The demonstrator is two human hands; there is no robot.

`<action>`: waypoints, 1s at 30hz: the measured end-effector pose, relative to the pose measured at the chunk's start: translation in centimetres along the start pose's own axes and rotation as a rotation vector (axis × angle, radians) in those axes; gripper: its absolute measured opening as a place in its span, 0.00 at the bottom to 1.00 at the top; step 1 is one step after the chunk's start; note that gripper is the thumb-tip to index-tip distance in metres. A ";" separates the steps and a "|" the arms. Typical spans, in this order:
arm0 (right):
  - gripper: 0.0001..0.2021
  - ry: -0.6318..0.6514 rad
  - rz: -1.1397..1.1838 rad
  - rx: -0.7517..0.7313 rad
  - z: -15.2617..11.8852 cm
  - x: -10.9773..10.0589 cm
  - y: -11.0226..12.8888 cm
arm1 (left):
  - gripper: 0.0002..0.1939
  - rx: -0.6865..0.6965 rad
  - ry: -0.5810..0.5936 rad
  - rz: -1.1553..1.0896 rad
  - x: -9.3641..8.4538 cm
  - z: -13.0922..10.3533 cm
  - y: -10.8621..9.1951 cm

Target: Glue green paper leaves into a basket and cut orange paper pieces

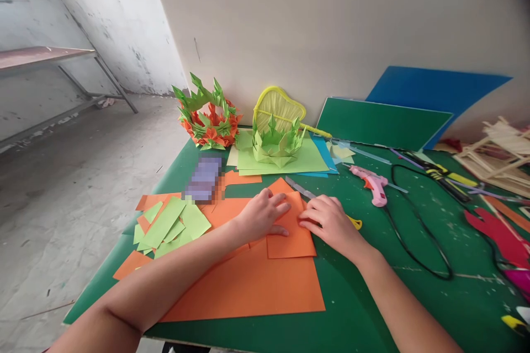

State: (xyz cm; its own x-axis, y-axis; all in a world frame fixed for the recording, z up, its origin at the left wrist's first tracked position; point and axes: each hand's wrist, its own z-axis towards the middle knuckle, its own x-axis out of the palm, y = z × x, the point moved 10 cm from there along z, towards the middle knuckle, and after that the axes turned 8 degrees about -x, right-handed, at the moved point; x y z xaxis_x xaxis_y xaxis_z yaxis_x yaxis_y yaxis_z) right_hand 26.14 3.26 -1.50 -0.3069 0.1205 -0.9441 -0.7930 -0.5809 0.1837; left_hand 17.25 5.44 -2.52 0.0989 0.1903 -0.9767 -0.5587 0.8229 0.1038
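A folded orange paper (292, 237) lies on top of a larger orange sheet (256, 292) near the table's front edge. My left hand (264, 214) rests on the folded paper's upper left part, its fingers spread and pointing right. At the paper's right edge is my right hand (327, 220), with bent fingers touching the edge and the thumb side hidden. A grey blade-like tool (298, 187) lies just behind the hands, and a yellow handle (355, 223) shows beyond my right hand.
Green paper scraps (169, 226) and a blurred phone (203, 178) lie left. Behind stand a green paper crown (277, 146) and an orange-green one (211, 127). A pink glue gun (375, 185) with a black cable (414, 226) is right. White board (290, 33) stands behind.
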 end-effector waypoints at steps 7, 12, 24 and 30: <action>0.11 0.189 0.245 -0.048 -1.5 0.1 1.0 | 0.29 -0.010 0.014 0.033 -0.1 0.1 -0.1; 0.11 0.081 0.138 0.006 -0.9 0.1 -0.1 | 0.32 -0.004 0.031 0.065 0.0 0.1 -0.1; 0.07 -0.206 -0.208 0.169 0.9 -0.6 -1.9 | 0.31 -0.017 0.067 -0.004 0.0 0.1 0.1; 0.08 -0.134 -0.258 0.178 0.7 0.0 -1.9 | 0.33 -0.051 0.072 -0.163 0.5 0.1 0.9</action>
State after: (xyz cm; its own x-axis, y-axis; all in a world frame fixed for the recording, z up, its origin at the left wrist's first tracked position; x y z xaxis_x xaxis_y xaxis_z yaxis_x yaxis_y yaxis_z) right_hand 27.32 4.95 -1.65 -0.1414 0.3570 -0.9233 -0.9294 -0.3691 -0.0004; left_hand 16.92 6.36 -2.93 0.1327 0.0166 -0.9910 -0.5810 0.8113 -0.0643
